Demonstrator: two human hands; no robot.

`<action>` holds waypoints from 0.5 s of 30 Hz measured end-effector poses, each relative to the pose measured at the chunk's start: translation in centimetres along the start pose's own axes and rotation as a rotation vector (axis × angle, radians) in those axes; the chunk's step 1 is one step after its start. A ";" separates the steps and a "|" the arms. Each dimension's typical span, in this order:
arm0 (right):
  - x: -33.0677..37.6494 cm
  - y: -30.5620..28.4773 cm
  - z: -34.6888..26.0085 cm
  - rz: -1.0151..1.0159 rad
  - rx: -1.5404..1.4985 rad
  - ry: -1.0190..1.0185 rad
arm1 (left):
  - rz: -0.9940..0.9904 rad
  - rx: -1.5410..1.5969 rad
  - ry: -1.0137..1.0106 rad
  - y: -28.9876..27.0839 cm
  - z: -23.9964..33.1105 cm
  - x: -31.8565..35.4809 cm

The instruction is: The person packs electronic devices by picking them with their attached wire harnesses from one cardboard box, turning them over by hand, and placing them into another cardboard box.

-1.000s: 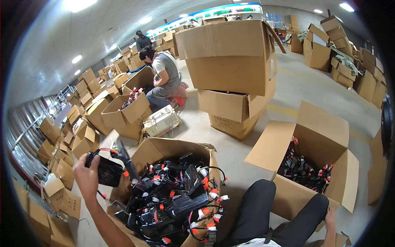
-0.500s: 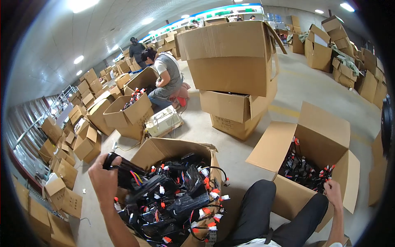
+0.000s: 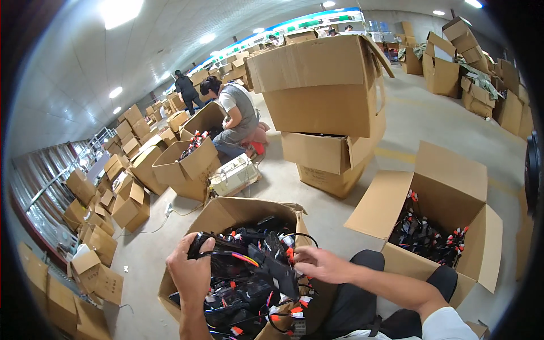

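My left hand (image 3: 188, 275) is wrapped round one end of a black wired module (image 3: 218, 245), held over the near carton (image 3: 249, 206). Red, yellow and blue wires run from the module. Across its far end, my right hand (image 3: 324, 265) has thumb and fingers pinched beside an orange connector (image 3: 290, 253); what lies between the fingertips is hidden. Below, the carton is filled with several more black modules (image 3: 241, 297) with cables and white and orange plugs.
An open carton (image 3: 450, 161) with bundled black cables (image 3: 419, 229) stands at my right knee. Stacked cartons (image 3: 317, 90) rise ahead. A person (image 3: 241, 113) sits by another carton beside a pale machine (image 3: 233, 175). Boxes line the left wall; a cord (image 3: 167, 218) lies on the floor.
My right hand has left the right-hand carton and come across to the plugs over the near carton. My left hand has moved right and slightly down with the module.
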State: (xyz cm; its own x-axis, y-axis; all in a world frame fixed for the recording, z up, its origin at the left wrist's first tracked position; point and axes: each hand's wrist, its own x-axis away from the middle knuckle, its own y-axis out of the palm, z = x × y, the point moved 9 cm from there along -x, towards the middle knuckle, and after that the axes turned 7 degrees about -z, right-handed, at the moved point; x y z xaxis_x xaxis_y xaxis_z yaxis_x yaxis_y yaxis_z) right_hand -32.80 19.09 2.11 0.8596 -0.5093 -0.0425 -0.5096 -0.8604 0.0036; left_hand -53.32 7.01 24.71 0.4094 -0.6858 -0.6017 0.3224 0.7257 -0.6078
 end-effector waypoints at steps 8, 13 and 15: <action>-3.4 9.5 3.1 -0.299 -1.023 0.220 | 0.032 0.269 -0.107 1.7 -6.2 1.3; -3.8 9.4 2.8 -0.344 -0.983 0.029 | 0.007 0.463 -0.191 3.5 -8.0 1.4; -3.7 9.0 2.7 -0.304 -1.022 0.026 | -0.018 0.541 -0.227 4.7 -8.4 1.8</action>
State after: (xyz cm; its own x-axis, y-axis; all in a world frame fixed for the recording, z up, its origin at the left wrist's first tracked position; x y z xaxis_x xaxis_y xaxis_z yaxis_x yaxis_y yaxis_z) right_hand -40.65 13.29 -0.40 0.9520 -0.2602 -0.1615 -0.0096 -0.5524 0.8336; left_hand -58.26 8.74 16.42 0.5529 -0.7128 -0.4316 0.6964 0.6797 -0.2304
